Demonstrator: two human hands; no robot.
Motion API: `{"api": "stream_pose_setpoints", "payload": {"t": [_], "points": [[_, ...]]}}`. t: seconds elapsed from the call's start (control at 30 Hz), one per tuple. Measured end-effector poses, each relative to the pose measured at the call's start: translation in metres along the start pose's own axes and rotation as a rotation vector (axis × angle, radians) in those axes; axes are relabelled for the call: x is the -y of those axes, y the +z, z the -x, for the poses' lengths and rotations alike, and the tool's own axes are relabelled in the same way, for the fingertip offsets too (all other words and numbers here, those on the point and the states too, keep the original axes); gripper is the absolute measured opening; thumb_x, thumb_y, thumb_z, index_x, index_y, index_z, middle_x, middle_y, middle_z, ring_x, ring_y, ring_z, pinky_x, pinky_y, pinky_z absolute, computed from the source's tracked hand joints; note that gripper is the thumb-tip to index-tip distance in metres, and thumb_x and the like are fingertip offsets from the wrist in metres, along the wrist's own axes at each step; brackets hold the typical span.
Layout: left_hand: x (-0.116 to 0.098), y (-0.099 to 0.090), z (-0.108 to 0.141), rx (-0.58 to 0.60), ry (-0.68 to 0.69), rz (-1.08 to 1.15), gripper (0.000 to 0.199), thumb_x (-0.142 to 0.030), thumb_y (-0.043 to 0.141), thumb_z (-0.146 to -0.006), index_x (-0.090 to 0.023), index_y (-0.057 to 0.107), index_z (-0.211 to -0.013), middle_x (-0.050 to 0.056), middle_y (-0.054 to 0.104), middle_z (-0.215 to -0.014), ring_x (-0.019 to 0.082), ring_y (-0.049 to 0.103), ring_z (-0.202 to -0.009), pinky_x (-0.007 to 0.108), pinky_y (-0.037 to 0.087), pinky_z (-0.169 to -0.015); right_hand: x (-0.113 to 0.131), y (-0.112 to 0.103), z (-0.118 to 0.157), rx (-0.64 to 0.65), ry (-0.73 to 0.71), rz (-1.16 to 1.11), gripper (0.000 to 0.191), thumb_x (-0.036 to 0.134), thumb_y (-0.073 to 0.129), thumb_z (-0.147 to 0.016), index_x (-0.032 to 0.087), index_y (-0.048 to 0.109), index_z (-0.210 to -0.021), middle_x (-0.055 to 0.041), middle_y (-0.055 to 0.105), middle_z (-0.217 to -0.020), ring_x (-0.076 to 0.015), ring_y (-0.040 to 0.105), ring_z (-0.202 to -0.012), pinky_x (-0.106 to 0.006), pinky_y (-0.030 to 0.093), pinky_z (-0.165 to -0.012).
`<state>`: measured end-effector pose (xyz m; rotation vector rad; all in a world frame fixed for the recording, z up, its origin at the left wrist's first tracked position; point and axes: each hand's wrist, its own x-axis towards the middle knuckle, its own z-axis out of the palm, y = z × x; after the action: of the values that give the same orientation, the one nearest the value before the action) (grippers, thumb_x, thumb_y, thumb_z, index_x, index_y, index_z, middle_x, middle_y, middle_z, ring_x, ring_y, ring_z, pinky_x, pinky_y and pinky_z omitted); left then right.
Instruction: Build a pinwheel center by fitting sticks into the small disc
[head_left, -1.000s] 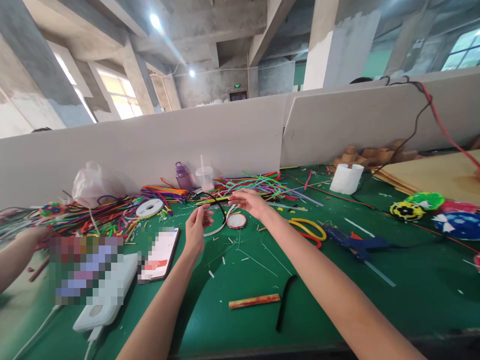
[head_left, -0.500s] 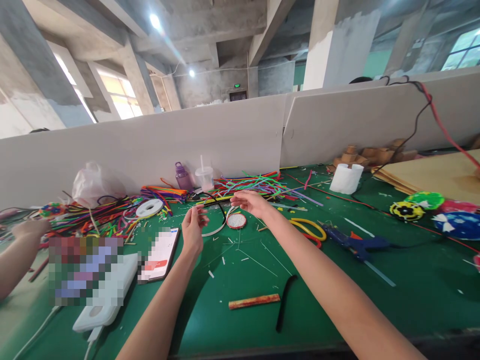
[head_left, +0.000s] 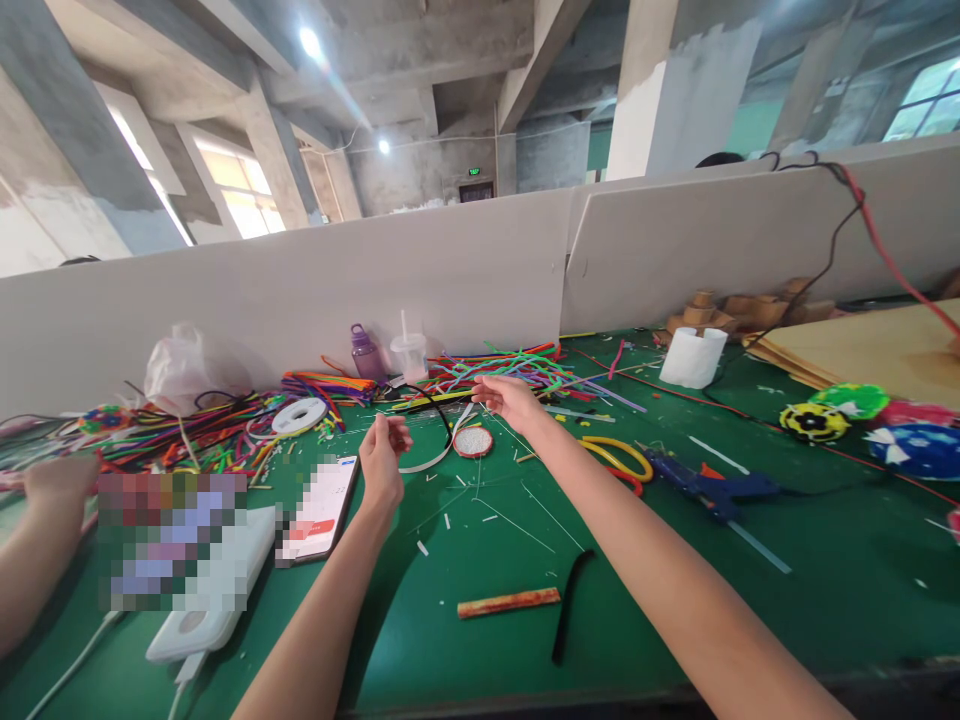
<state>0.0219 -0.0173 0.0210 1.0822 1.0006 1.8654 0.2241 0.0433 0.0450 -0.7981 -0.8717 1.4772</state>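
Note:
My left hand point(head_left: 384, 460) is raised over the green table point(head_left: 480, 665), its fingers loosely curled and apart with nothing visible between them. To its right, my right hand point(head_left: 510, 402) hovers with spread, bent fingers and holds nothing that I can see. Between and just below the hands lies a small round red-rimmed piece with a white, grainy face point(head_left: 472, 442). A white strip point(head_left: 429, 464) and a black curved stem lie around the gap between the hands. Behind my fingers is a pile of coloured fuzzy stems point(head_left: 502, 368).
A phone point(head_left: 322, 510) and a white power bank point(head_left: 217, 590) lie left. A blue glue gun point(head_left: 712, 485) rests right, near yellow loops point(head_left: 619, 450). A brown stick point(head_left: 508, 602) lies in front. Another person's hand point(head_left: 60, 480) is at far left.
My hands have moved slightly apart, the right one a little to the right. The other person's hand at the far left has shifted slightly toward me.

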Motion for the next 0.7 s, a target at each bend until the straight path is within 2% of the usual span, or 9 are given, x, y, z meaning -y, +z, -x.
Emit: {"api": "stream_pose_setpoints", "payload": {"t": [0.27, 0.5, 0.6, 0.7], "points": [[-0.0025, 0.0012, -0.0004, 0.058, -0.022, 0.023, 0.039, -0.053, 0.061, -0.076, -0.016, 0.056, -0.065, -0.003, 0.049, -0.055, 0.008, 0.047, -0.048, 0.021, 0.036, -0.047, 0.0094, 0.0021, 0.0036, 0.09, -0.013, 0.074, 0.009, 0.011, 0.059, -0.083, 0.012, 0.067, -0.08, -0.0029, 0.068, -0.061, -0.0087, 0.062, -0.047, -0.014, 0.04, -0.038], [-0.0025, 0.0058, 0.0061, 0.282, -0.116, -0.079, 0.041, -0.053, 0.061, -0.075, -0.016, 0.053, -0.059, -0.003, 0.046, -0.051, 0.008, 0.044, -0.047, 0.021, 0.034, -0.046, 0.007, 0.0019, 0.0052, 0.252, -0.014, 0.173, 0.01, 0.011, 0.06, -0.08, 0.012, 0.069, -0.085, -0.0019, 0.067, -0.06, -0.0085, 0.062, -0.05, -0.014, 0.045, -0.042], [0.0005, 0.0058, 0.0069, 0.31, -0.117, -0.12, 0.039, -0.052, 0.061, -0.075, -0.016, 0.056, -0.064, -0.003, 0.046, -0.052, 0.008, 0.043, -0.046, 0.02, 0.033, -0.046, 0.006, 0.0042, 0.008, 0.328, -0.035, 0.21, 0.012, 0.012, 0.062, -0.079, 0.012, 0.07, -0.088, -0.0017, 0.067, -0.06, -0.0088, 0.061, -0.05, -0.016, 0.048, -0.047], [0.0016, 0.0054, 0.0066, 0.315, -0.061, -0.182, 0.034, -0.049, 0.063, -0.075, -0.015, 0.063, -0.075, -0.004, 0.046, -0.053, 0.008, 0.042, -0.047, 0.02, 0.031, -0.046, 0.0049, 0.0064, 0.0104, 0.396, -0.039, 0.248, 0.014, 0.015, 0.066, -0.076, 0.012, 0.07, -0.088, -0.002, 0.067, -0.061, -0.0093, 0.062, -0.051, -0.018, 0.051, -0.051]]}}
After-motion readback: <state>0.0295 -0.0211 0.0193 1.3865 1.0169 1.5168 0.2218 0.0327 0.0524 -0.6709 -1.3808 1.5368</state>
